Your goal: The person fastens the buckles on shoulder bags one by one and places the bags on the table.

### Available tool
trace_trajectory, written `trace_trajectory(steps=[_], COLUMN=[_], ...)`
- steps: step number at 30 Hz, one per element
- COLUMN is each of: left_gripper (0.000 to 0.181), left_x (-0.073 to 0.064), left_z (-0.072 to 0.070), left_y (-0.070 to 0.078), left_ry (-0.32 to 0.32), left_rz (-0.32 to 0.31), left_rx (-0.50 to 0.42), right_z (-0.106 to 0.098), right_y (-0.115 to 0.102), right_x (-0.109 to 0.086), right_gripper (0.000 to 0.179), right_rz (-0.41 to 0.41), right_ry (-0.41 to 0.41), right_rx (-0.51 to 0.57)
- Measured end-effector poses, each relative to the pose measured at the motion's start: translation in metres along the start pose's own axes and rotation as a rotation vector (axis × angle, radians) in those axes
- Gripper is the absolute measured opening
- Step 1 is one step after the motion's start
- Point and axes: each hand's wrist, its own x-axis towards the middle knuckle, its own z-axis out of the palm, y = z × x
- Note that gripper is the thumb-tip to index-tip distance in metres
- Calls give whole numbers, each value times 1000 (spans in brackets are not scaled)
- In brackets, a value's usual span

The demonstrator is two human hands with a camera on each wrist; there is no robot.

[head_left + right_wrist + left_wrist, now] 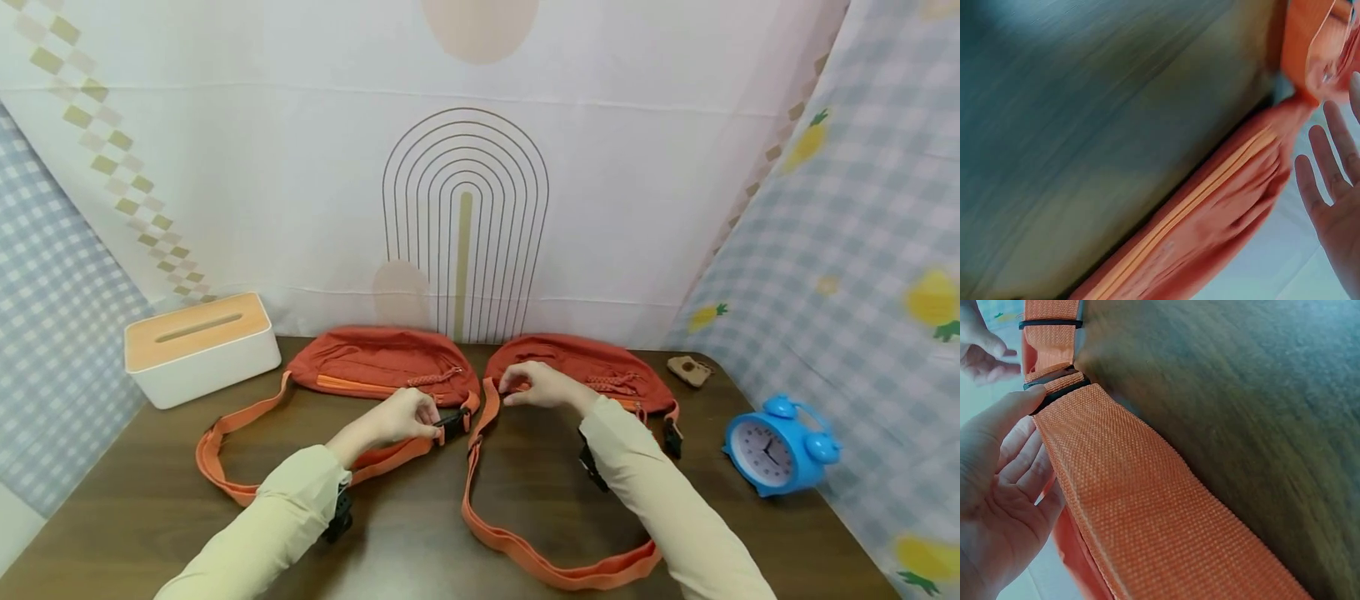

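Along the far side of the brown wood-grain surface, two rust-red fabric waist bags lie side by side, their long axes running roughly left to right. The left waist bag slopes slightly toward the person at its right end, where a black plastic buckle links it to a flat orange webbing strap. That buckle is the thing on which the work seems to turn: it lies just at the fingertips of the left hand, on their right, its length slanting from near left to far right, in line with the strap as it climbs to the bag. The left hand is clearly the nearer one and has the buckle pinched, the thumb on top and the other fingers curled beneath the webbing in the left wrist view. The right hand is farther right, in front of the inner end of the right waist bag and just beside that bag's own orange strap. Its fingers are spread and loosely extended in the right wrist view, grasping nothing; whether a fingertip brushes the strap, I cannot tell.
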Motion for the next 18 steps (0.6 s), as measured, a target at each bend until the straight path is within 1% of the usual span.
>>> trace_trajectory(steps=[9, 14, 18], left_gripper=[9, 7, 5], left_x=[0, 0, 1], left_z=[3, 3, 4], left_y=[-4, -7, -7], left_ry=[12, 10, 2], left_rz=[0, 21, 40], left_rx=[71, 58, 47], right_z=[-15, -24, -31], right_y=[42, 58, 69], right_x=[-55, -86, -109], right_gripper=[22, 22, 17], right_rz=[85, 155, 199], right_ry=[52, 65, 91], right_rx=[42, 63, 15])
